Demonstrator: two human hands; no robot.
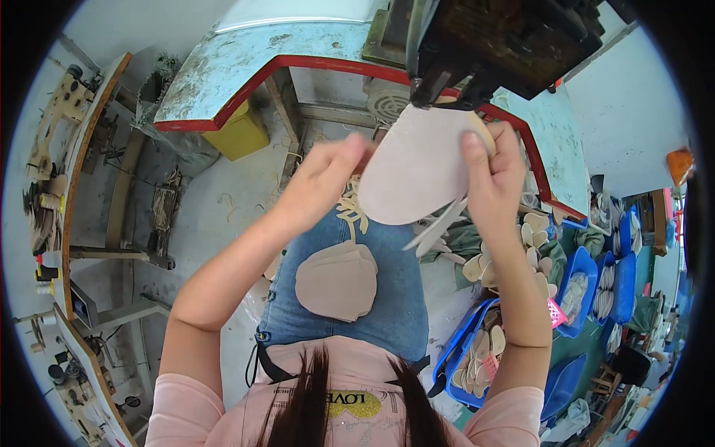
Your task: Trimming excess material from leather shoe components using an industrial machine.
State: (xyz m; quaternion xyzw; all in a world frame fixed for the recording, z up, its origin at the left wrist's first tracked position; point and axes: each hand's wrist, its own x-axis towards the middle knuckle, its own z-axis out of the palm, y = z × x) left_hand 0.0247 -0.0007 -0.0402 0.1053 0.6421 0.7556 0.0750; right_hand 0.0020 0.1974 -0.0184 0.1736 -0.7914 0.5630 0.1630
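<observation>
At far left, a beige machine stands on a bench; next comes a yellow bin under the worktable. The left hand is raised with fingers curled (blurred, so I can't tell how far closed it is or whether it holds anything), just left of the large pale piece. A stack of similar pieces lies on the lap. The right hand pinches the large pale piece at its right edge, thumb on top; most of it extends leftward from the grip, its upper end under the dark machine head. Farther right sit blue baskets.
</observation>
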